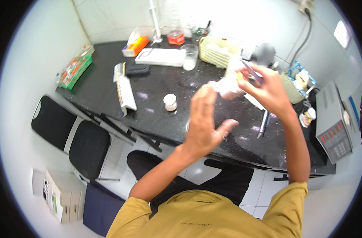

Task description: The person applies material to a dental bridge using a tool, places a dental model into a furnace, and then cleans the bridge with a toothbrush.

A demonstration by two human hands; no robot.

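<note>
We look down on two bare hands raised over a glossy black desk (161, 83). We see the left hand (203, 127) held wide, its fingers straight and close together, pointing toward the desk's back edge, its thumb spread toward the right end. The left forearm (161, 174) slants in across the front edge. The right hand (268, 89), farther back and nearer the right end, is pinched around a dark slim tool (251, 72), its fingers turned leftward; the right forearm (299, 146) rises steeply behind it. The tool sits aslant in the grip. A yellow piece (239, 76) shows at the fingertips, too blurred for us to say whether it is gripped. A pinkish-white object (229, 90) is between the hands, well in from the front edge; we cannot tell whether it rests on the desk. A pen-like tool (263, 123) lies nearer the front edge. A small white jar (170, 102) stands left of the left hand, a cream basket (214, 55) toward the back edge, and a grey machine (327, 107) at the right end.
</note>
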